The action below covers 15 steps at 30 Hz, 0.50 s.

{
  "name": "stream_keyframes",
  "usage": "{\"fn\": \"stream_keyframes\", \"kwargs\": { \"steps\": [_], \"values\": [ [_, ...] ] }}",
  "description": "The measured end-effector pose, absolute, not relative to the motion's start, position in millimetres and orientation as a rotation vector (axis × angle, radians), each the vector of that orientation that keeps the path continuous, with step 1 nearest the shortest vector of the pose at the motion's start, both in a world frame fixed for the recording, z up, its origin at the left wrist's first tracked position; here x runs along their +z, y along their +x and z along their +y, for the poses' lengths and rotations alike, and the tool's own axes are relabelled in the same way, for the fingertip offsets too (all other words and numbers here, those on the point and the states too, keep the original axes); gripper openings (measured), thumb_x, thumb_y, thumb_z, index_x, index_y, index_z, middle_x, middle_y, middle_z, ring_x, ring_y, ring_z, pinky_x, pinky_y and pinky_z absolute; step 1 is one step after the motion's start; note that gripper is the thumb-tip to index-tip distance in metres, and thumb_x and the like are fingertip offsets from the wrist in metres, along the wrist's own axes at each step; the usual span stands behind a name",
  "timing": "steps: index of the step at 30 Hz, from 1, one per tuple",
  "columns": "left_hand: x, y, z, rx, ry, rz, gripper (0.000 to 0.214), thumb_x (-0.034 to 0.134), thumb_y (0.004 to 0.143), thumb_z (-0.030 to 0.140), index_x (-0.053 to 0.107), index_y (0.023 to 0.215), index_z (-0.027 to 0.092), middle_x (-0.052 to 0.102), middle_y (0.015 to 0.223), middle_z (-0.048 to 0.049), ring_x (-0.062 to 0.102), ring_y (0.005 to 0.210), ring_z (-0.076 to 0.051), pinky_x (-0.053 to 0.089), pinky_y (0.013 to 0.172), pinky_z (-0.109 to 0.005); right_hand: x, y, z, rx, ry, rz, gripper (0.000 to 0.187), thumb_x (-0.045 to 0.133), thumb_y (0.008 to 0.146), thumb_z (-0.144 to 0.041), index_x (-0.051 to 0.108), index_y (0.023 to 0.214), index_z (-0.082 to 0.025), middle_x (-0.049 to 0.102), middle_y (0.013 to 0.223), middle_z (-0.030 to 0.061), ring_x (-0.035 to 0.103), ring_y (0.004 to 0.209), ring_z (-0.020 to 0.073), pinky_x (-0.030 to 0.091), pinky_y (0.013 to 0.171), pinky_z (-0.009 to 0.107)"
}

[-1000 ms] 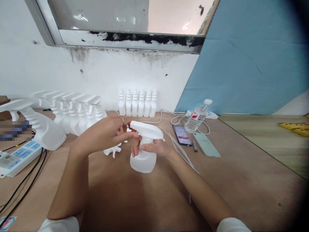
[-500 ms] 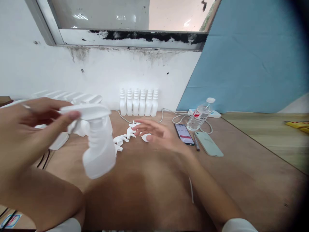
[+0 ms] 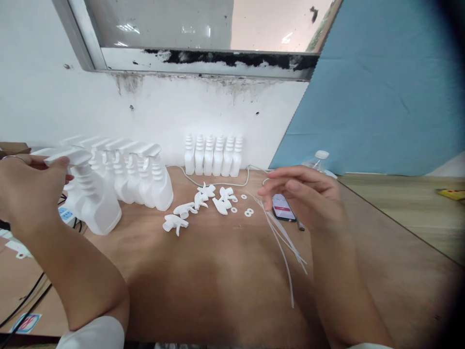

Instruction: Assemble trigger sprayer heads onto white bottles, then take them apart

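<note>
My left hand is at the far left, its fingers closed round the trigger head of a white spray bottle that stands on the wooden table. This bottle is at the near end of a row of finished spray bottles. My right hand hovers above the table right of centre, fingers loosely spread, holding nothing. Between the hands lie several loose white trigger parts, small white rings and thin white dip tubes.
A row of capless white bottles stands against the back wall. A phone and a clear water bottle sit behind my right hand. A power strip and black cables lie at the left edge. A blue panel rises at right.
My left hand carried the assembled spray bottle from the centre to the left and set it down by the row. My right hand let go of it and lifted to the right.
</note>
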<state>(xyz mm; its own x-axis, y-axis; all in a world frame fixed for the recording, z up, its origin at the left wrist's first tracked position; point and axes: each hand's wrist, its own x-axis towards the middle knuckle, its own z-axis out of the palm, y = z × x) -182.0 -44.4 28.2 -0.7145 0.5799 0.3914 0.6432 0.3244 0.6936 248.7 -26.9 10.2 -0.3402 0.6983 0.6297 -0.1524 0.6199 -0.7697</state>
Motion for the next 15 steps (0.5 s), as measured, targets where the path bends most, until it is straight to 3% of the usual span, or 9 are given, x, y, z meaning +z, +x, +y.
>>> {"fn": "stream_keyframes", "kwargs": {
  "steps": [2,7,15],
  "values": [
    [28,-180,-37,-1.353,-0.792,-2.511,0.02,0.066,0.069,0.031,0.057,0.073,0.015,0.05,0.051,0.0047,0.044,0.041,-0.011,0.041,0.048,-0.026,12,254,-28,0.899,-0.43,-1.701,0.021,0.057,0.092,-0.023,0.073,0.106,-0.023,0.074,0.086,0.0066,0.066,0.056,0.0182,0.052,0.053,0.037],
    [21,-192,-21,-1.195,-0.748,-2.419,0.02,0.071,0.065,0.026,0.055,0.06,0.014,0.039,0.045,0.0074,0.04,0.046,-0.01,0.05,0.072,-0.036,14,259,-28,0.88,-0.443,-1.686,0.02,0.057,0.092,-0.02,0.073,0.103,-0.02,0.074,0.084,0.0071,0.065,0.054,0.0182,0.05,0.049,0.036],
    [12,-204,-10,-1.381,-0.628,-2.47,0.024,0.07,0.065,0.02,0.047,0.063,0.015,0.046,0.048,0.0068,0.047,0.038,-0.012,0.05,0.052,-0.031,14,259,-28,0.889,-0.467,-1.702,0.02,0.057,0.092,-0.021,0.074,0.102,-0.022,0.074,0.083,0.0068,0.065,0.053,0.017,0.05,0.049,0.034]
  ]
}}
